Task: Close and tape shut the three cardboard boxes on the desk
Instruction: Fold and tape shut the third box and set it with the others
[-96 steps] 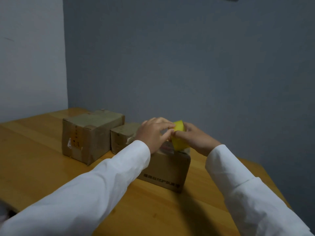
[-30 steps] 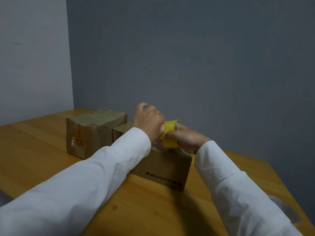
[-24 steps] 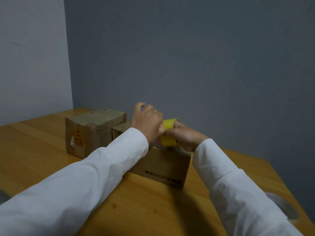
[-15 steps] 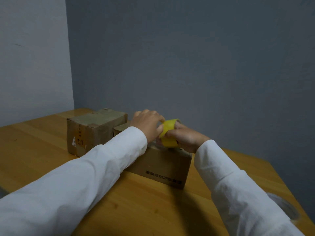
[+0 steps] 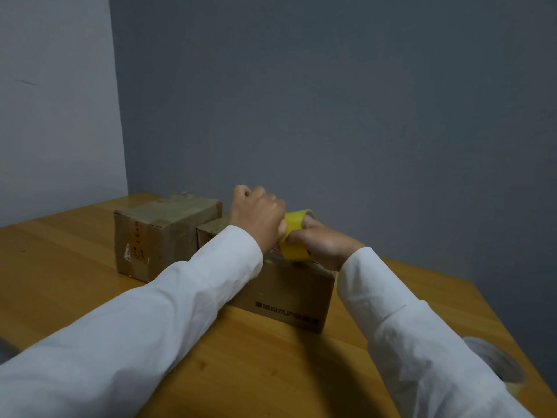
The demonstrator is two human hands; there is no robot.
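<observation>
- Since half a second ago my left hand has lifted a little and its fingers have curled into a fist against the tape roll; the right hand and the boxes have stayed where they were.
- The bench is bare wood, and it carries all three boxes close to the grey wall.
- The largest box sits to the left of the front box, well apart from my hands, flaps down, with tape strips across its top.
- The front box, my landmark, has a line of dark print along its near face.
- The small box stands just behind the front box's left end, touching the largest box; my left sleeve hides most of it.
- My right hand grips the yellow tape roll on top of the front box, fingers through its core.
- My left hand is curled shut beside the roll, thumb side touching it; whether it pinches the tape's free end I cannot tell.
- A second roll, pale, lies at the bench's right edge, well in front of the front box.
</observation>
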